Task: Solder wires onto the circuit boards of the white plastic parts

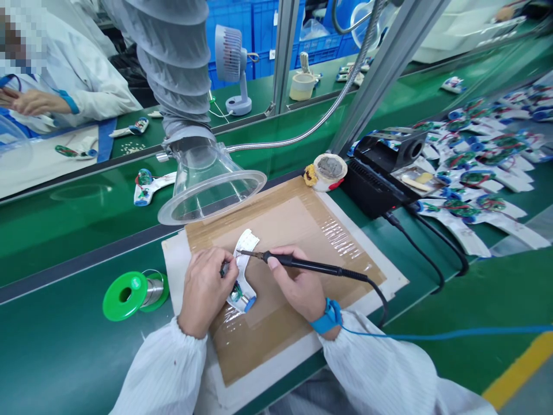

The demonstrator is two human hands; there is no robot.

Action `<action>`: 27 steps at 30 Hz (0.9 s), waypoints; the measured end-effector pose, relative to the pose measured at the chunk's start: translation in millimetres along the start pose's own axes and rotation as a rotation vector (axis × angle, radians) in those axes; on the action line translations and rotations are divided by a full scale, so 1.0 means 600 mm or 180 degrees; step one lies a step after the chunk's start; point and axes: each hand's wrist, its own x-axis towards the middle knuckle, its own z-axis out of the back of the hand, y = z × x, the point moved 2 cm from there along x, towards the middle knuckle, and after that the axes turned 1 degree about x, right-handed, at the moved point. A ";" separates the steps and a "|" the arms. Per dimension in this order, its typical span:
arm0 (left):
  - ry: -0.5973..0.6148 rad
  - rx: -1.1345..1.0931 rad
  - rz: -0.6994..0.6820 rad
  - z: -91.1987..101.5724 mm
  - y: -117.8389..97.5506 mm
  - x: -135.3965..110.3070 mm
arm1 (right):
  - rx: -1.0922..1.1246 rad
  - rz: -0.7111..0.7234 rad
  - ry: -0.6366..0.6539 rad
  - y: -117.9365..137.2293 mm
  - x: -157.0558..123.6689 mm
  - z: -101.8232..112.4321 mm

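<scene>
My right hand (297,283) is closed round a black soldering iron (311,266), its tip pointing left onto a white curved plastic part (244,253) lying on the brown cardboard mat (298,225). My left hand (206,291) is closed, pinching something small and dark beside the part and resting on its left side. The part's near end carries a small green board and a blue piece (245,298). A blue wrist strap (328,317) with a blue coiled lead sits on my right wrist.
A green solder spool (129,295) lies left of the mat. A clear fume-extractor hood (211,184) hangs just behind it. The black soldering station (380,173) and tip-cleaner pot (329,171) stand right; several white parts (475,190) pile far right. Another person (56,75) sits across the belt.
</scene>
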 end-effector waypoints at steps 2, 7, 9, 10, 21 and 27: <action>0.0005 0.0002 0.0003 0.000 0.000 0.000 | 0.0048 0.0014 -0.0119 -0.001 -0.002 0.002; 0.0004 -0.0009 0.0000 0.000 0.001 0.001 | 0.0057 0.0036 -0.0252 -0.004 -0.003 0.004; 0.0007 -0.0020 0.0003 0.000 0.001 0.001 | 0.0083 0.0022 -0.0215 -0.005 -0.004 0.004; 0.0013 -0.0026 0.0003 0.000 0.000 0.000 | 0.0107 0.0006 -0.0212 -0.006 -0.004 0.003; 0.0200 0.0001 0.0166 0.010 0.000 0.002 | 0.0428 -0.0177 -0.0406 -0.022 -0.004 0.002; 0.0249 0.0755 -0.0017 0.044 -0.025 -0.038 | 0.0472 -0.0196 -0.0692 -0.028 -0.002 0.008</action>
